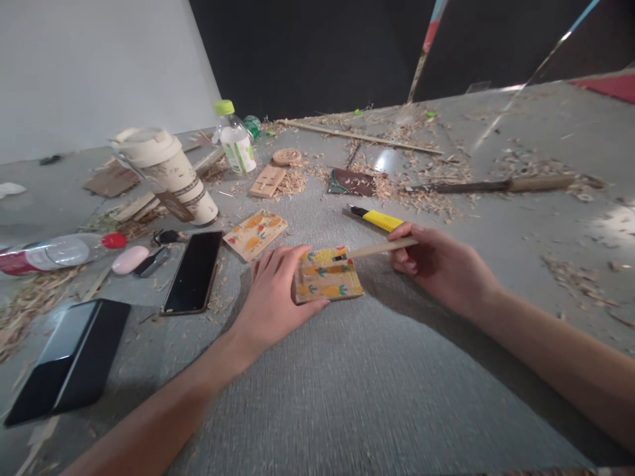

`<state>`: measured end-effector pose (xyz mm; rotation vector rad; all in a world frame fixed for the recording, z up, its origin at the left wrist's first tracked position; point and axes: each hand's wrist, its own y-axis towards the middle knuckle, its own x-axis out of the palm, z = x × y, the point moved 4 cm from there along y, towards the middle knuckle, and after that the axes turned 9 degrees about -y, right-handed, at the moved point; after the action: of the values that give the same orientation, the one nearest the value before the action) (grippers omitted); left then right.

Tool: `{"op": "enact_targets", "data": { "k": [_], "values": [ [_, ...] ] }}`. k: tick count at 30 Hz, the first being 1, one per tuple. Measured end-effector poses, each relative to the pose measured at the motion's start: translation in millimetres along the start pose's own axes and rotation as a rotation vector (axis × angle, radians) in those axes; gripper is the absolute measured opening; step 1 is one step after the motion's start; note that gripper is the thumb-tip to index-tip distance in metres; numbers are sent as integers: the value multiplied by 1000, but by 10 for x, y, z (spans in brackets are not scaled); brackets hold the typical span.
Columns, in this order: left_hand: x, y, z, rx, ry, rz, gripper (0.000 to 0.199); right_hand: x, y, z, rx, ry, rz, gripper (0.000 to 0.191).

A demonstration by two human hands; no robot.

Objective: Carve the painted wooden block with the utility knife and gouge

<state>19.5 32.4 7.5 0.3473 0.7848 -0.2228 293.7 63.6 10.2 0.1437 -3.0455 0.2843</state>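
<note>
My left hand (272,284) steadies a small wooden block (330,287), with its fingers along the far left edge and its thumb at the near edge. Orange and yellow fruit shapes with teal leaves are painted on the block. My right hand (436,264) is closed round a slim wooden-handled tool (380,248). Its short dark tip meets the block's upper right part; the exact kind of tip is too small to tell. Beyond my right hand lies a yellow utility knife (381,219). A second painted wooden block (255,235) rests to the left, past my left fingers.
Left are a phone (194,271), a black folded case (69,360), a lying bottle (59,251) and a tilted tumbler (169,168). Behind stand a green-capped bottle (235,142) and carved wooden pieces (268,180). A long wooden-handled tool (540,183) lies among shavings at right.
</note>
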Motion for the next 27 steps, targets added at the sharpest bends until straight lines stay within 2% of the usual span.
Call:
{"op": "enact_targets", "data": {
  "k": [3,7,12,17,19,21,22,27],
  "values": [
    [-9,2,4,-27,-7,-4,79,3,-4,1,-1,-3,-4,27],
    [-58,3,5,-61,-42,45,93,-7,8,16,0,8,-1,27],
    [-117,8,26,1,-60,120,110,-24,19,7,-12,50,13,25],
    [-131,26,4,-66,-29,105,94,-34,14,-16,-16,89,19,23],
    [-185,33,11,-99,-55,127,77,-42,21,-14,-12,103,22,24],
    [-252,41,31,-117,-111,138,47,-49,29,-9,-4,116,21,25],
    [-288,46,41,-123,-117,148,38,-50,32,-6,0,121,18,25],
    [-355,75,11,-141,-87,188,38,-44,31,4,16,141,13,25]
  ]
}}
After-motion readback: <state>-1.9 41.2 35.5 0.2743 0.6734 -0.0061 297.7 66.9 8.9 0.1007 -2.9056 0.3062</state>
